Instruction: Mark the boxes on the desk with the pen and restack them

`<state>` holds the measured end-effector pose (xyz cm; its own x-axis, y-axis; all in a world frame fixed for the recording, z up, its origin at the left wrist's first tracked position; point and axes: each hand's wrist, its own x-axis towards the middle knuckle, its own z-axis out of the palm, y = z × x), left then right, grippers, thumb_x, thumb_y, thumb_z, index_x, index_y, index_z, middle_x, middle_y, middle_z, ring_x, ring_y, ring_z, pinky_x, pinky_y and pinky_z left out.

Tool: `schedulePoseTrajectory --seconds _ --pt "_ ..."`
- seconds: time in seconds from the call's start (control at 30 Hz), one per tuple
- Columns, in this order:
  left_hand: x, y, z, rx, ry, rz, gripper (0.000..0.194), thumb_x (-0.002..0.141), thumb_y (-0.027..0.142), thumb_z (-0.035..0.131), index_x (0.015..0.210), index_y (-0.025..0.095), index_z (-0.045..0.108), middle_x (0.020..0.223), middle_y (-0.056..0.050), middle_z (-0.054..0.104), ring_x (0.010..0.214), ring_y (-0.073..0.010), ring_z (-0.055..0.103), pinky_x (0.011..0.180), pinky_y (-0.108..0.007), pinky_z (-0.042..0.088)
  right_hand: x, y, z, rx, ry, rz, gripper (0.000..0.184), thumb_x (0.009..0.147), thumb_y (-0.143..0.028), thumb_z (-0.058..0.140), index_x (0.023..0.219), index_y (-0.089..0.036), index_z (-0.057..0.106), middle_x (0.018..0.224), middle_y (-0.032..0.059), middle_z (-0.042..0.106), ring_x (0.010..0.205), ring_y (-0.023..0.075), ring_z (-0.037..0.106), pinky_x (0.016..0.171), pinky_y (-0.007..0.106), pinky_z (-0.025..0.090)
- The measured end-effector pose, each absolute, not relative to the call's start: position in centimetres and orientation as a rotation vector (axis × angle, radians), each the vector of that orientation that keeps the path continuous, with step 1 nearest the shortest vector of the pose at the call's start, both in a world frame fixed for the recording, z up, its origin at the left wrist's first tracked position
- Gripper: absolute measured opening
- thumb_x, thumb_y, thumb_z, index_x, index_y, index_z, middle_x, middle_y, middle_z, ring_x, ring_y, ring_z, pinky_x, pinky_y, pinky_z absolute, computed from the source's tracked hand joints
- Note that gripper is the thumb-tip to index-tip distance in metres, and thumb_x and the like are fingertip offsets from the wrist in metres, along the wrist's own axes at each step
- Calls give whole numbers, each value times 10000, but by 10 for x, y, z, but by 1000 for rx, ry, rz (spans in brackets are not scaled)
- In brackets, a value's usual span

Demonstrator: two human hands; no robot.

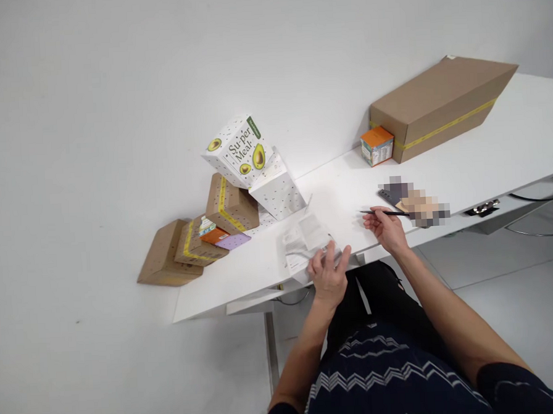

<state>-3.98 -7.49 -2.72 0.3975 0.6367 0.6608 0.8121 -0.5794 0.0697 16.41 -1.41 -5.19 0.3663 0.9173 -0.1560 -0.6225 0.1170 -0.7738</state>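
"While the right hand (389,232) pinches a black pen (400,213) between thumb and fingers, its tip pointing left, how is the left hand's grip?"

"Loose: the left hand (327,282) has its fingers spread, touching the near right part of a crumpled white packet (311,231)."

"Where does that packet lie?"

"Flat at the near edge of the white bench (500,139), left of the pen."

"And just right of the pen hand?"

"A dark phone (387,196), partly hidden by blurring; I can't read its screen."

"What stands farther off?"

"To the far right, a long brown carton (443,112) with yellow tape, a small orange-and-white box (377,147) beside its left end. To the left, a white avocado-print box (240,148) sits tilted on top of other boxes, with taped brown boxes (199,242) further left and a lilac item (236,240) among them."
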Motion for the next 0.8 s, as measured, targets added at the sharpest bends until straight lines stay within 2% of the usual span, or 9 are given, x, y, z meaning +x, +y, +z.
schedulePoseTrajectory --seconds 0.17,0.33,0.47,0.53,0.63,0.7,0.8 --pt "-20 -78 -50 -2586 -1251 -948 495 852 146 542 1253 436 563 1231 -26 635 1053 -253 535 924 -442 386 156 -14 -44 -939 -412 1152 318 662 -384 745 865 -229 557 686 -23 690 540 89 596 519 211 473" --pt "-10 -74 -37 -2693 -1174 -896 500 816 166 562 1282 346 555 1295 -55 584 1131 -284 510 955 -472 394 138 -16 -19 -1005 -551 1055 286 722 -398 694 872 -239 509 667 -33 662 512 91 556 515 230 462" --pt "-32 -75 -25 -2632 -1170 -1233 371 825 167 538 1177 257 610 1159 -86 620 1122 -243 529 965 -430 430 128 -17 3 -1033 -671 984 244 771 -408 652 830 -234 491 623 -35 627 497 101 544 502 242 453" --pt "-48 -73 -26 -2419 -1407 -1497 277 851 218 533 1116 209 613 1100 -112 606 1096 -239 540 956 -435 437 124 -17 9 -1043 -687 980 227 785 -406 636 812 -233 491 602 -38 608 511 107 554 521 249 461" --pt "-70 -67 -32 -2104 -2016 -1781 345 914 373 455 1179 171 542 1124 -136 566 1048 -215 557 907 -397 462 114 -19 10 -1065 -684 1004 203 802 -395 610 797 -230 493 606 -30 612 544 113 564 580 263 478" --pt "-77 -62 -36 -2074 -2350 -1791 414 937 463 373 1182 175 543 1123 -127 571 1034 -203 559 905 -374 459 105 -22 7 -1096 -710 993 195 808 -392 599 796 -226 496 626 -19 626 565 119 567 606 268 478" --pt "-76 -60 -40 -2188 -2516 -1663 471 945 510 301 1082 182 611 1079 -117 595 1062 -221 537 975 -407 408 95 -27 4 -1184 -796 926 185 828 -400 567 823 -228 499 650 -11 635 599 136 578 611 269 464"
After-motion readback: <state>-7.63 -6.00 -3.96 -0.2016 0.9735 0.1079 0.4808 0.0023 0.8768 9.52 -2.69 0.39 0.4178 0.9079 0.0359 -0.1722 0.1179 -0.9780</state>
